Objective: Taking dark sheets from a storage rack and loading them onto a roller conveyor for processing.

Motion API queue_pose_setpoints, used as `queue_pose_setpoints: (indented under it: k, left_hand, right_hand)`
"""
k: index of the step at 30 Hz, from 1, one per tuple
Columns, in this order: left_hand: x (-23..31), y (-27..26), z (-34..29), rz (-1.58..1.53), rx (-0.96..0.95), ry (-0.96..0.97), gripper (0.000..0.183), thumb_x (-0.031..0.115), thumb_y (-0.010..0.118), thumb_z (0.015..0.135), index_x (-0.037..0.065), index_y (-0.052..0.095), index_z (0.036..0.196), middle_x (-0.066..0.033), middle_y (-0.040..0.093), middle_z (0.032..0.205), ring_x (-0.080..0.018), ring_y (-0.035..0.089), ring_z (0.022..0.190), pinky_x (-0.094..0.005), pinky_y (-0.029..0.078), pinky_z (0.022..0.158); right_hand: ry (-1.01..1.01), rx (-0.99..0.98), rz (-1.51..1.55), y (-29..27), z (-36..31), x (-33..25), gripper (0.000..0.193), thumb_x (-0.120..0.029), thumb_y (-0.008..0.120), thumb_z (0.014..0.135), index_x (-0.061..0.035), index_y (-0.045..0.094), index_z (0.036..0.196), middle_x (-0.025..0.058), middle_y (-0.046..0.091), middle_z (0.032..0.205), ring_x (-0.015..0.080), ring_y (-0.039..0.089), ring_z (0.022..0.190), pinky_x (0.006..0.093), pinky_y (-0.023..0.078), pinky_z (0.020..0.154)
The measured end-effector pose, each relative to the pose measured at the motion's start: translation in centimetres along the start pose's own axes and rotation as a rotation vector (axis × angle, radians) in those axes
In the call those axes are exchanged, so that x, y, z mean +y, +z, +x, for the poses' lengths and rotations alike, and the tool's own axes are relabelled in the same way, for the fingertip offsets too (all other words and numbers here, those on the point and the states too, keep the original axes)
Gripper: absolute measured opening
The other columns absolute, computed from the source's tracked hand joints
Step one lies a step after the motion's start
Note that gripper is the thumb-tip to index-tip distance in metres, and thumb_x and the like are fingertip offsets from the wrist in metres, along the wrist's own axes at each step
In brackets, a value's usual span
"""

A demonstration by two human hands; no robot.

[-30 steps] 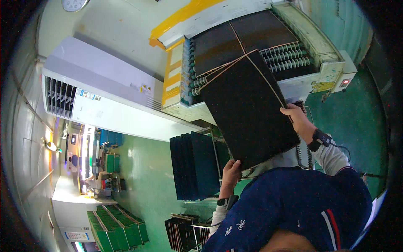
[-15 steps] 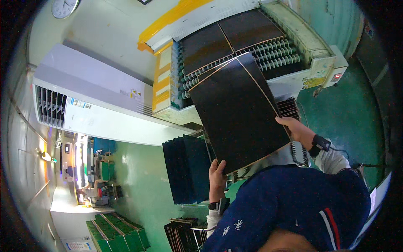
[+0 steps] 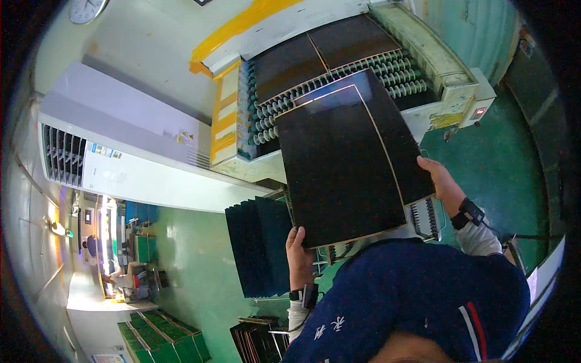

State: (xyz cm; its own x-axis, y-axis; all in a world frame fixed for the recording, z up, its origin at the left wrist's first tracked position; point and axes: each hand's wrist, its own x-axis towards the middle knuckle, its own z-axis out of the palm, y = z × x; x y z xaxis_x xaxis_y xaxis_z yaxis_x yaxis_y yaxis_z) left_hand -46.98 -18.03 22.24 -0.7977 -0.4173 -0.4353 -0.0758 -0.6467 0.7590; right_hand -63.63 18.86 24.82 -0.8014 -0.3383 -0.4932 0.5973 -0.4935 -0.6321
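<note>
Two black rectangular panels with thin copper-coloured edges hang between my hands, overlapping. The front panel lies over the rear panel, which sticks out to the right and at the top. My left hand pinches the lower left corner of the front panel, thumb on its face. My right hand grips the right edge of the rear panel, its other fingers hidden behind. Beyond the held pair, a roller conveyor machine carries two more black panels, a left one and a right one.
A rack of upright dark panels stands left of my left hand, and another rack of panels below it. A long white air conditioner lies at the left. Farther off are green stacks and a person at work.
The two held panels have slid apart into a wider overlap, the rear one showing more at the right. My right hand has moved right with its edge; my left hand slightly left.
</note>
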Motion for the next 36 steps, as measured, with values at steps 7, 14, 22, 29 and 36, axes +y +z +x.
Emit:
queue_pose_setpoints:
  k: [7,14,22,29,36]
  left_hand:
    - [1.4,0.3,2.7,0.051,0.014,0.014,0.01,0.012,0.057,0.092,0.005,0.061,0.098,-0.0046,0.066,0.094,-0.0157,0.065,0.082,-0.0309,0.054,0.071]
    - [3.3,0.6,4.1,-0.067,-0.067,0.047,0.018,0.016,0.052,0.095,0.003,0.059,0.105,-0.0082,0.065,0.101,-0.0212,0.063,0.091,-0.0349,0.05,0.081]
    - [0.2,-1.3,3.8,-0.214,-0.126,0.021,0.024,0.008,0.055,0.092,0.005,0.056,0.115,-0.008,0.063,0.111,-0.021,0.061,0.1,-0.0381,0.049,0.088]
    - [1.0,-2.0,5.2,-0.235,-0.164,0.09,0.025,0.009,0.054,0.092,0.005,0.054,0.117,-0.0079,0.064,0.107,-0.0191,0.062,0.093,-0.0366,0.05,0.086]
    - [2.7,0.7,6.0,-0.161,-0.106,0.116,0.021,0.013,0.053,0.095,0.006,0.056,0.114,-0.0066,0.065,0.1,-0.018,0.062,0.086,-0.0348,0.052,0.079]
  right_hand:
    - [-0.068,0.103,0.049,-1.7,-2.0,-4.1,0.038,-0.032,0.053,0.093,-0.0014,0.06,0.115,0.0114,0.066,0.111,0.0253,0.065,0.095,0.0399,0.052,0.087]
    - [-0.212,0.13,0.135,-10.6,0.6,-4.6,0.04,-0.031,0.052,0.095,0.0013,0.058,0.118,0.0116,0.063,0.117,0.0238,0.061,0.105,0.0363,0.048,0.093]
    - [-0.253,0.097,0.299,-6.8,-0.3,1.0,0.03,-0.023,0.058,0.092,-0.0076,0.057,0.118,0.0075,0.064,0.111,0.0227,0.062,0.1,0.0383,0.052,0.085]
    - [-0.294,0.149,0.259,-4.4,0.2,-0.5,0.026,-0.021,0.057,0.093,-0.01,0.058,0.116,0.0058,0.065,0.108,0.0222,0.063,0.096,0.0362,0.053,0.079]
    - [-0.37,0.085,0.145,-4.8,0.9,-1.6,0.027,-0.018,0.056,0.093,-0.0083,0.056,0.118,0.0063,0.064,0.11,0.021,0.063,0.094,0.036,0.052,0.079]
